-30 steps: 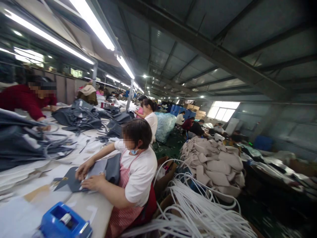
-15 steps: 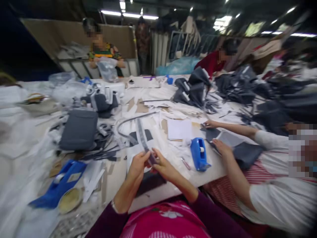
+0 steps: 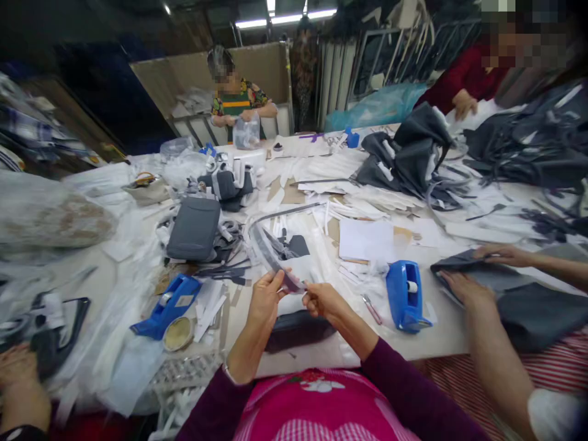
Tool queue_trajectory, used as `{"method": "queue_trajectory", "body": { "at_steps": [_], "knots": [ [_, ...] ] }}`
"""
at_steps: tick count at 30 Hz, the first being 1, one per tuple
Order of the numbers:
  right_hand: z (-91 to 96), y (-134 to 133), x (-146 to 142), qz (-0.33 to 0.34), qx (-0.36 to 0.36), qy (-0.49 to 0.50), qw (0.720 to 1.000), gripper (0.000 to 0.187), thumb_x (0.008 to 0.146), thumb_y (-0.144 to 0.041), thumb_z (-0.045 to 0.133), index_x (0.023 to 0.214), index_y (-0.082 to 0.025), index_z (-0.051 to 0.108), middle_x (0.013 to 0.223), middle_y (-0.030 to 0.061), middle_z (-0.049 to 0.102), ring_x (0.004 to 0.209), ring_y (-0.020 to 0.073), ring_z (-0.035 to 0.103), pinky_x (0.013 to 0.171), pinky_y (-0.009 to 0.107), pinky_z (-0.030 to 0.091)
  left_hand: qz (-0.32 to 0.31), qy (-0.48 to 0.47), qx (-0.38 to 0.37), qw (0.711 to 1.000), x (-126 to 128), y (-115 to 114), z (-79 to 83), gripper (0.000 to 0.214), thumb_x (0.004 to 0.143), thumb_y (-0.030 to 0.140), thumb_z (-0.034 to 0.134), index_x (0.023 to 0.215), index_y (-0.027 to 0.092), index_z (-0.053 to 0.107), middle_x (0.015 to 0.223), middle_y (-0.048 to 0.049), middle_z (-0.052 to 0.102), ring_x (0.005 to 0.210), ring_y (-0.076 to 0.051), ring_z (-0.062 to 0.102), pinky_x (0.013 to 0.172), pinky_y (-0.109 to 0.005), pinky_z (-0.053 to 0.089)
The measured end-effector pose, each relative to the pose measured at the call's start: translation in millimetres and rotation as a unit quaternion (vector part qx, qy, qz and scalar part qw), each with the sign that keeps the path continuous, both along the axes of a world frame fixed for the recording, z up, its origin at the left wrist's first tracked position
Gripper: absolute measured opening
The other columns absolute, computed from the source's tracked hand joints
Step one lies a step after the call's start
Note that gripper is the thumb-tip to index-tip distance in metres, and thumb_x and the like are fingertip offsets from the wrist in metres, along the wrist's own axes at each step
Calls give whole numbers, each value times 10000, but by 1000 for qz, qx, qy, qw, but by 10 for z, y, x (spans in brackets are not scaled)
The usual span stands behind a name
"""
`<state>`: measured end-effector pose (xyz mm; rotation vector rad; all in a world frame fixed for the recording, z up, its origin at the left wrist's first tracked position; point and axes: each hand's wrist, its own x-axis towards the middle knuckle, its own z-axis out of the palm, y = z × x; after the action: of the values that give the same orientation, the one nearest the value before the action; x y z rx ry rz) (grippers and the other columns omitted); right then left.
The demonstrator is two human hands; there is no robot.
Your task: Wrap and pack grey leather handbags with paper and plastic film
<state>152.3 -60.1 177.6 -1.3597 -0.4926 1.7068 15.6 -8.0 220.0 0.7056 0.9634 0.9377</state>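
Both of my hands are over the near edge of the table. My left hand is closed on a grey strap that seems to be covered in thin clear film or paper. My right hand pinches the end of that same strap. From my fingers the strap curves up and away over the table. Beneath the hands lies a dark grey bag, with a white sheet over its middle; part of the bag is hidden by them.
Blue tape dispensers stand to the left and right. A small pair of snips lies by the right one. Another grey bag is at left. A co-worker's hands handle dark fabric at right.
The camera has turned left, so the table appears further right. My hands have moved apart along the strap, the right one now at its end. The co-worker's dark fabric lies flatter.
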Motion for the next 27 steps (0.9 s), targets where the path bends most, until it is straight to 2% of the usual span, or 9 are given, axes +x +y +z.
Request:
{"method": "queue_trajectory", "body": {
  "at_steps": [4, 6, 8, 12, 15, 17, 20, 24, 27],
  "knots": [
    [-6, 177, 31, 31, 25, -31, 999, 193, 759, -329, 560, 709, -143, 557, 464, -21, 548, 311, 64, 382, 304, 182, 252, -11, 12, -27, 1000, -18, -62, -11, 377, 648, 360, 787, 910, 102, 702, 795, -71, 704, 678, -168, 644, 632, -302, 538],
    [27, 183, 38, 57, 63, -73, 994, 185, 748, -270, 550, 858, -138, 620, 436, -47, 538, 292, 70, 363, 302, 182, 235, -13, 8, -42, 999, -46, -68, -2, 394, 646, 352, 790, 941, 106, 702, 826, -77, 705, 696, -173, 646, 645, -308, 540],
    [62, 161, 48, 94, 133, -158, 974, 316, 756, -221, 514, 1041, -159, 637, 430, -66, 537, 296, 78, 375, 327, 184, 265, -10, 3, -62, 998, -75, -68, 4, 385, 653, 329, 787, 958, 110, 700, 842, -74, 702, 701, -170, 644, 659, -313, 542],
    [146, 100, 101, 156, 303, -340, 876, 377, 789, -127, 452, 1073, -220, 682, 568, -26, 633, 455, 99, 547, 513, 200, 400, -12, -3, -101, 995, -116, -79, -5, 302, 687, 260, 764, 941, 110, 701, 835, -59, 691, 706, -158, 636, 697, -322, 546],
    [216, 67, 155, 190, 405, -425, 787, 379, 824, -94, 446, 1078, -248, 680, 780, 19, 706, 661, 135, 635, 632, 218, 413, -22, -14, -113, 993, -131, -111, -12, 255, 716, 224, 742, 935, 101, 702, 871, -71, 692, 748, -160, 631, 732, -321, 540],
    [238, 54, 184, 204, 446, -464, 738, 353, 850, -100, 452, 1099, -243, 658, 833, 37, 706, 729, 151, 638, 655, 224, 404, -32, -19, -124, 992, -135, -149, -17, 253, 731, 224, 734, 953, 110, 697, 909, -78, 691, 776, -168, 630, 739, -323, 535],
    [217, 50, 208, 206, 469, -503, 696, 258, 883, -130, 447, 1057, -199, 626, 784, 43, 680, 698, 151, 616, 629, 224, 385, -53, -46, -151, 986, -129, -232, -26, 243, 731, 232, 741, 953, 149, 684, 929, -65, 687, 809, -195, 636, 763, -379, 535],
    [199, 38, 221, 200, 479, -505, 689, 108, 872, -159, 494, 937, -181, 578, 730, 19, 635, 658, 143, 573, 600, 226, 362, -60, -84, -162, 981, -102, -347, -18, 194, 738, 189, 732, 916, 141, 672, 917, -70, 683, 835, -207, 641, 826, -437, 525],
    [276, -22, 214, 133, 461, -484, 732, 79, 861, -153, 513, 889, -188, 578, 791, 21, 603, 726, 145, 553, 656, 239, 378, -41, -101, -133, 985, -74, -387, -16, 195, 751, 156, 713, 941, 133, 678, 949, -68, 682, 837, -179, 637, 847, -395, 523]
  ]
}}
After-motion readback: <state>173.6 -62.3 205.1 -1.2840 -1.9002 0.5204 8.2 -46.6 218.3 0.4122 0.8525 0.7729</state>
